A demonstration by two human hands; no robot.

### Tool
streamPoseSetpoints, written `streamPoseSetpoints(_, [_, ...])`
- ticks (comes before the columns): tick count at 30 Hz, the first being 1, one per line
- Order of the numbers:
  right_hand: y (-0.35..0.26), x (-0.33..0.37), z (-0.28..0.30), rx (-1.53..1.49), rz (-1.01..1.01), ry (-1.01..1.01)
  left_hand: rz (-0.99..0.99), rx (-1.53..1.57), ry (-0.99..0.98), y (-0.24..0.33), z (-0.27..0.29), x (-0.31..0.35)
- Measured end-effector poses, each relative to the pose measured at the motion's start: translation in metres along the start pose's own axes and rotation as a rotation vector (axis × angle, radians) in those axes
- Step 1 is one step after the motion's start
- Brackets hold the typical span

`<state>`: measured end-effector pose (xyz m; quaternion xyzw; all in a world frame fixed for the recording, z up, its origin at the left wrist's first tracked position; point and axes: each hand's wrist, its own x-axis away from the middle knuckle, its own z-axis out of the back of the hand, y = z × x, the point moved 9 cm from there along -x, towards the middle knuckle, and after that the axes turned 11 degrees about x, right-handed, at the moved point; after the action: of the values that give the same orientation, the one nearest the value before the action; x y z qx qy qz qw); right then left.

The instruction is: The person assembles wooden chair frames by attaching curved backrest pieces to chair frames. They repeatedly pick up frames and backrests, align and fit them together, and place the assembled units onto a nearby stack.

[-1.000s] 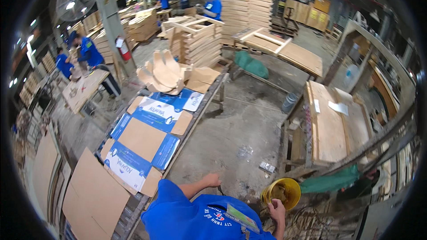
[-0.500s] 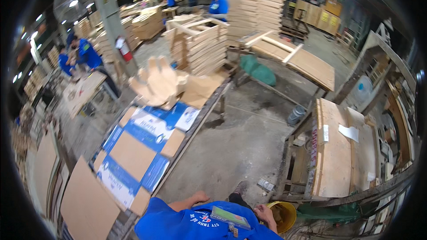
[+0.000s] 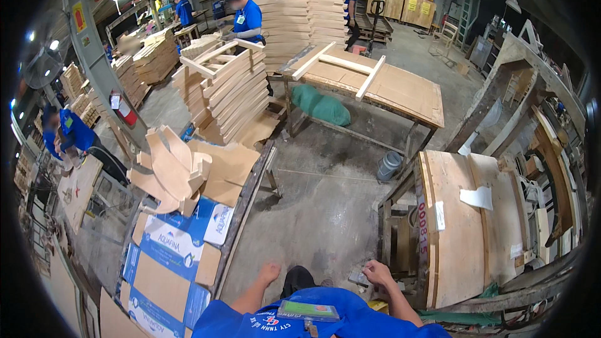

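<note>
My left hand (image 3: 270, 273) hangs low in front of me over the floor, beside the long bench, its fingers curled in a loose fist. My right hand (image 3: 377, 273) is held low near the workbench at right, fingers bent inward; I see nothing in it. Nearest my left hand lies a flattened blue-and-white cardboard box (image 3: 168, 277) on the bench. Farther along sits a pile of curved wooden pieces (image 3: 170, 172) beside brown cardboard (image 3: 220, 169). An H-shaped wooden frame (image 3: 343, 63) rests on the table (image 3: 400, 90) ahead.
A tall stack of slatted wood (image 3: 294, 18) stands behind a lower stack of wooden frames (image 3: 235, 97). A worn workbench with wooden boards (image 3: 460, 238) is at right, a grey bucket (image 3: 389, 166) by it. A co-worker in blue (image 3: 248, 18) stands beyond the stacks; others are farther back.
My view has turned toward the right and lifted, with the bench and stacks shifting left in it. Both hands have moved out from close to my body; the yellow bucket is now mostly hidden.
</note>
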<state>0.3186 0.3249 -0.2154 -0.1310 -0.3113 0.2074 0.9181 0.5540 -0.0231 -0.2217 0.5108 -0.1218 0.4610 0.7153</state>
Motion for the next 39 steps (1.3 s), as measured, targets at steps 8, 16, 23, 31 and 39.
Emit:
streamPoseSetpoints(8, [-0.13,-0.165,0.007,0.12,0.173,-0.172,-0.317,-0.322,-0.076,0.037,0.029,-0.104])
streamPoseSetpoints(16, [-0.241,-0.292,0.063,0.021,0.285,-0.115,0.105,0.641,0.03,0.127,0.155,-0.241])
streamPoseSetpoints(23, [-0.236,-0.399,0.121,-0.661,-0.019,-0.233,-0.001,0.661,-0.054,0.252,0.182,-0.325])
streamPoseSetpoints(31, [-0.205,-0.595,0.264,-1.036,-0.231,0.051,0.179,0.531,-0.18,0.317,0.136,-0.4])
streamPoseSetpoints(39, [-0.199,-0.774,0.429,-1.063,-0.365,0.371,0.186,0.642,0.013,0.413,0.169,-0.484])
